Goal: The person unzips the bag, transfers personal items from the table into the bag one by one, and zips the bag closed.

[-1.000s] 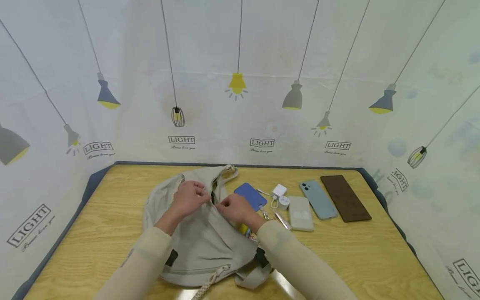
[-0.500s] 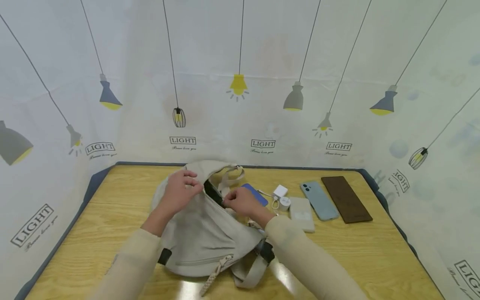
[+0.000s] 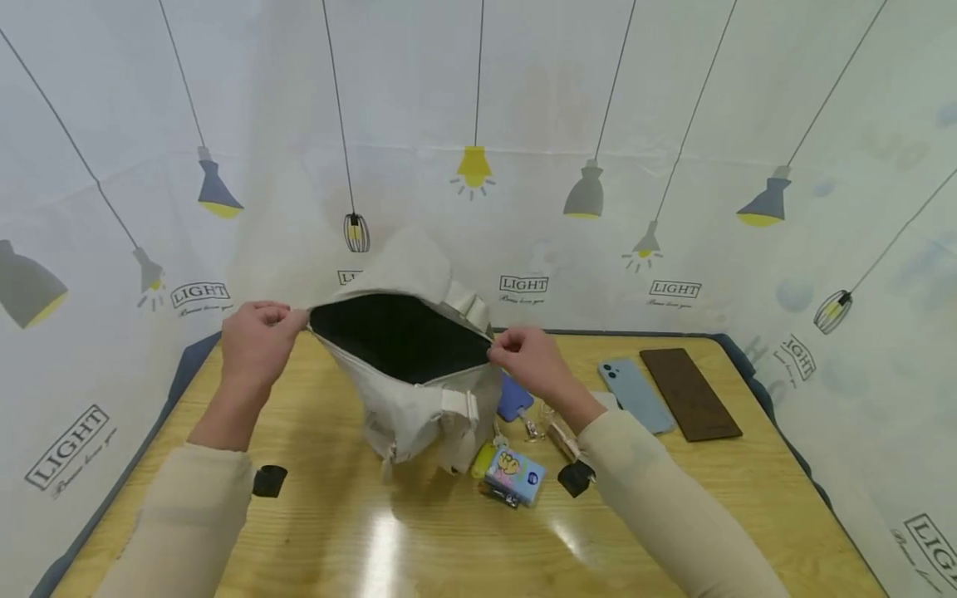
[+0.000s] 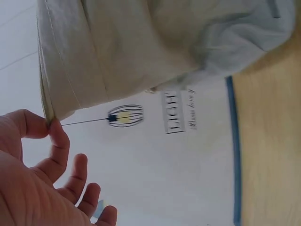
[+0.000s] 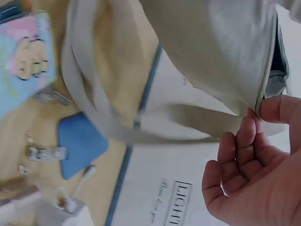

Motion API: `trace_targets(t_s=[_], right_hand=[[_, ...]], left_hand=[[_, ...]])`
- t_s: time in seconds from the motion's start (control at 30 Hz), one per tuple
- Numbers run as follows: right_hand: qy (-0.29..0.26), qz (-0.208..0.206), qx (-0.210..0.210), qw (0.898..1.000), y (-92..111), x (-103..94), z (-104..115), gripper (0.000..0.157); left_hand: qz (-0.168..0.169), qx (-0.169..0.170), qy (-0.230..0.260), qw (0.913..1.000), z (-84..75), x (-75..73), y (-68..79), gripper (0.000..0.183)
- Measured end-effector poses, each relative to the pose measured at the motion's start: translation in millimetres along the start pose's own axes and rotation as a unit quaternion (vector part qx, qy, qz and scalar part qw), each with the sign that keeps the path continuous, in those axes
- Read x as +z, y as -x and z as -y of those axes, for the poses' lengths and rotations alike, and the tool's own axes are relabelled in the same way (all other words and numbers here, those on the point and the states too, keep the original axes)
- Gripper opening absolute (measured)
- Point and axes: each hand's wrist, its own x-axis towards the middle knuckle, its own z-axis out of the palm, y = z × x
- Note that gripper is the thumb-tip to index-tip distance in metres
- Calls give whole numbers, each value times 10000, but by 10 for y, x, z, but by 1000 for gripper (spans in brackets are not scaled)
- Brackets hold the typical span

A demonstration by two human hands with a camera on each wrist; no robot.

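Note:
A light grey-beige backpack [image 3: 411,415] hangs between the two hands, its zipped mouth stretched wide and its dark lining showing. My left hand [image 3: 257,340] pinches the left corner of the opening between thumb and index finger; in the left wrist view the other fingers of that hand [image 4: 61,174] are loosely bent away from the cloth. At the opposite corner my right hand [image 3: 532,359] pinches the zipper end. The right wrist view shows the zipper [image 5: 269,61] running up from the thumb and a loose strap [image 5: 101,94] hanging beside the bag.
Right of the bag lie a blue card holder [image 3: 514,399], a tissue pack [image 3: 516,473] with a cartoon print, a light blue phone [image 3: 635,394] and a dark brown flat case [image 3: 691,394]. A white charger [image 5: 66,214] shows in the right wrist view. A printed curtain [image 3: 583,249] stands behind the table.
The backpack was lying on the table and is now lifted, its mouth pulled wide. The left hand has moved left, the right hand right and up. The tissue pack has come into view.

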Motion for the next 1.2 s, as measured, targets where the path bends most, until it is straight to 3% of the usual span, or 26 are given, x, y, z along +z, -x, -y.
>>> trace_targets(t_s=[0.2, 0.33, 0.4, 0.6, 0.73, 0.87, 0.97, 1.1, 1.2], right_hand=[[-83, -10, 20, 10000, -1, 67, -66, 16], [-343, -261, 35, 9991, -8, -38, -29, 19], [-407, -347, -66, 9985, -1, -71, -31, 18], [688, -509, -787, 9932, -11, 46, -129, 12], [952, -755, -1005, 9875, -26, 133, -145, 11], [1105, -876, -1094, 9839, -22, 179, -119, 11], [1420, -1002, -1254, 9768, -16, 219, -100, 11], [1713, -1264, -1545, 9648, -12, 275, -83, 9], [1747, -1380, -1645, 9609, -1, 311, -65, 7]], left_hand=[[-90, -79, -717, 9974, 225, 122, -15, 43], [-562, 133, -1047, 9928, 180, 33, 17, 41], [-613, 309, -1277, 9894, 152, 6, 37, 40], [-12, 403, -1977, 9794, 279, 98, 63, 39], [-31, 482, -2178, 9748, 356, 133, 64, 39], [-110, 884, -2267, 9699, 355, 198, 73, 30], [-173, 1418, -2239, 9641, 339, 267, 83, 26], [-131, 2244, -2345, 9458, 315, 344, 72, 37], [-9, 2589, -2395, 9357, 310, 396, 61, 38]])
